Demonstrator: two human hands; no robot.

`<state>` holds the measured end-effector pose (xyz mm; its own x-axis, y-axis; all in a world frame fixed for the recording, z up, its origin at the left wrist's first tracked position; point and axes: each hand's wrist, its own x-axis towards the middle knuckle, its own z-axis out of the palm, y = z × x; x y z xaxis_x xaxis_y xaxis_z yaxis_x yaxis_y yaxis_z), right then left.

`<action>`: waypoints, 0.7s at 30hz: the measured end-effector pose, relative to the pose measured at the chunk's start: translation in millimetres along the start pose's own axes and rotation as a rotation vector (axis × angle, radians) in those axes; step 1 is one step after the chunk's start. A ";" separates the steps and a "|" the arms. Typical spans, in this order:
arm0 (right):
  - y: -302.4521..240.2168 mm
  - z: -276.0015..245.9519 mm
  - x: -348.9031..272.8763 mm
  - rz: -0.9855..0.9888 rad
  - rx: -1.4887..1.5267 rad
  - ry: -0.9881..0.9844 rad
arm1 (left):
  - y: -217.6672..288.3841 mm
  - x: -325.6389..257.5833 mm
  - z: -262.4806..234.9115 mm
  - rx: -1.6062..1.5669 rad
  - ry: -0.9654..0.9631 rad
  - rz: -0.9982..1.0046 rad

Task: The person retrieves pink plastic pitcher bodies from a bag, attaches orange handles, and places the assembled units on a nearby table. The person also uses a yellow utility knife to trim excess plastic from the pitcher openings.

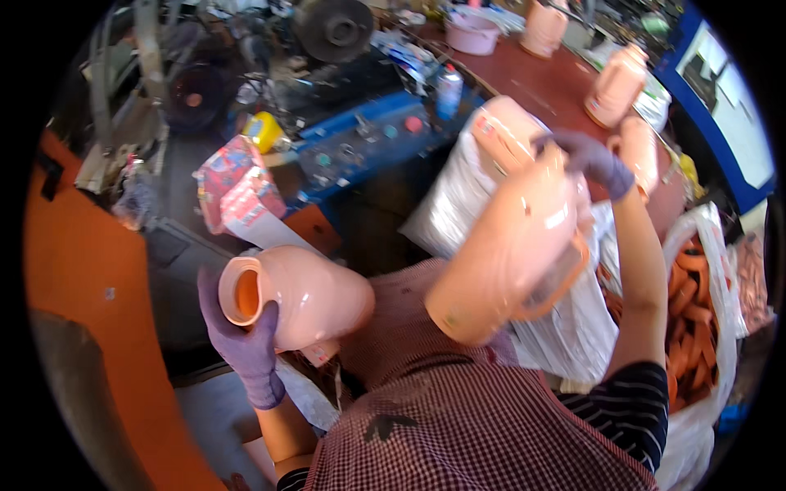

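My left hand (pixel 244 350), in a purple glove, is closed round the rim end of a glossy pink plastic jug body (pixel 319 296). That body lies on its side in front of my apron, its open mouth toward the left and orange inside. My right hand (pixel 604 164), gloved the same way, grips the top of a pink jug with a side handle (pixel 508 245). This jug hangs tilted, its base toward my lap, slightly blurred. My right fingertips are partly hidden behind its top. Just behind it, another pink jug (pixel 503 131) rests against a white plastic sack (pixel 450 192).
On the reddish table (pixel 540 82) stand more pink jugs (pixel 618 86) and a pink basin (pixel 472 34). A clear bag of orange handle-like parts (pixel 692 319) stands at right. A spray can (pixel 449 92), a blue machine bed (pixel 360 147) and a patterned box (pixel 237 184) lie ahead; an orange panel (pixel 90 303) is at left.
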<state>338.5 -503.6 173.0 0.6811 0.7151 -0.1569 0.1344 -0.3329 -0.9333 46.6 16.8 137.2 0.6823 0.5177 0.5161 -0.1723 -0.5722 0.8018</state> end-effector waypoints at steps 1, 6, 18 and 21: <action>0.6 16.3 -0.2 0.054 -0.055 -0.053 | 11.5 8.8 1.1 -0.006 0.028 0.035; 1.3 91.3 -4.1 -0.070 -0.219 0.123 | 57.4 29.5 11.9 0.075 0.063 0.131; 4.6 99.4 -20.9 -0.050 -0.394 0.332 | 82.9 53.0 41.9 -0.120 0.113 0.475; -2.9 104.8 -19.8 -0.039 -0.410 0.336 | 106.6 94.5 74.5 -0.292 0.174 0.767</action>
<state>249.2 -452.4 145.0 0.8540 0.5178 0.0498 0.3885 -0.5711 -0.7231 145.6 -42.6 249.0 0.1853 0.1564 0.9702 -0.7377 -0.6301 0.2425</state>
